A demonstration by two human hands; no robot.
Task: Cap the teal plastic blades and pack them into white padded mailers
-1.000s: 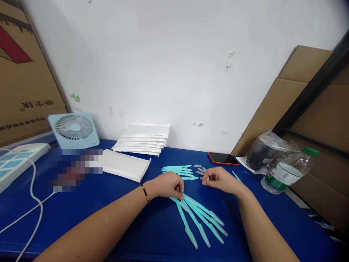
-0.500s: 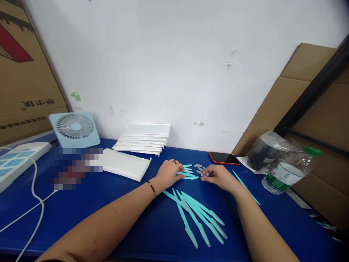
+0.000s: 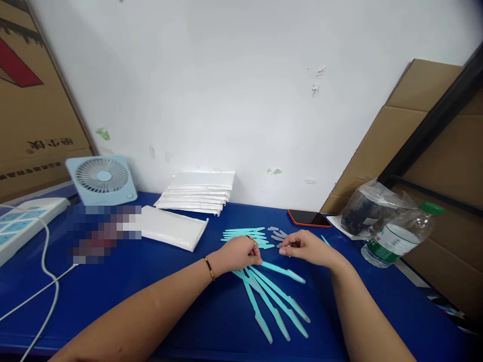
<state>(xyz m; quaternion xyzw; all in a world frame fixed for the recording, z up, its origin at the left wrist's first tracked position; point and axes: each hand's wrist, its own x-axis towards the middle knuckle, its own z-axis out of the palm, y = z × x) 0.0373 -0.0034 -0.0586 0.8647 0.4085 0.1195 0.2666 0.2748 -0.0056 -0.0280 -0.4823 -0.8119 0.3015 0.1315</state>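
My left hand (image 3: 240,253) pinches the handle end of a turquoise eyebrow razor (image 3: 285,272), whose capped blade end points right. Below it, several more eyebrow razors (image 3: 277,299) with clear caps lie fanned out on the blue table. Behind my left hand is a row of turquoise razors (image 3: 243,232), partly covered by the hand. My right hand (image 3: 306,247) is closed, fingertips together beside several small clear blade caps (image 3: 278,235); whether it holds one is too small to make out. A lone razor (image 3: 325,240) is mostly hidden behind the right hand.
White flat packets (image 3: 196,193) are stacked against the wall, with another white packet (image 3: 169,227) in front. A phone (image 3: 309,218), a water bottle (image 3: 400,236) and a bagged dark item (image 3: 358,213) stand right. On the left are a fan (image 3: 101,178), a power strip (image 3: 30,221) and a cable (image 3: 51,261).
My left hand has come from the back row towards me and now holds a razor above the fanned ones. My right hand has shifted slightly right and nearer, away from the caps.
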